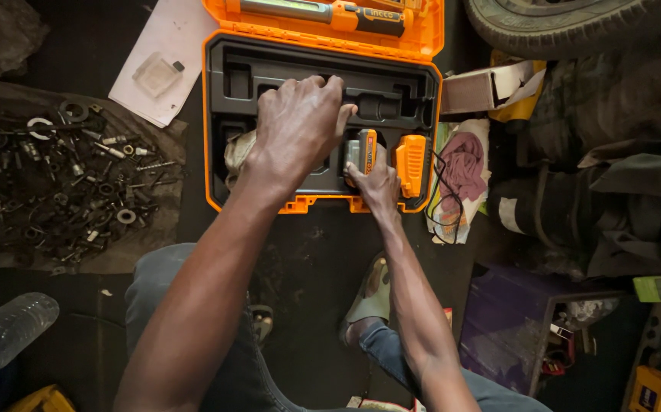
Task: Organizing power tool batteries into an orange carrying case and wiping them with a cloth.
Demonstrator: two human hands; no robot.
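— What are the hands doing right now?

— The left hand (298, 126) is pressing down, fingers curled, on something dark in the middle of the open orange tool case (216, 114). It is covering the thing, so I cannot tell exactly what it is gripping. The right hand (376, 183) is pinching the orange and black battery pack (362, 150) sitting upright in the case's lower right part, just beside a second orange block (412, 162).

— Where is the case lying?

— It is lying on the dark floor in front of the person's knees, lid thrown back, with a long tool (315, 11) clipped inside the lid. A heap of nuts and bolts (64, 183) is spread on a cloth well to the left, and a white sheet (159, 57) is lying by the case's upper left corner.

— How should it be handled well?

— I'd judge that the pack is wanting a straight, square movement along its moulded pocket, with the left hand steadying the case so it isn't sliding. The black cable (445, 191) trailing at the right edge is worth keeping out from under the rim.
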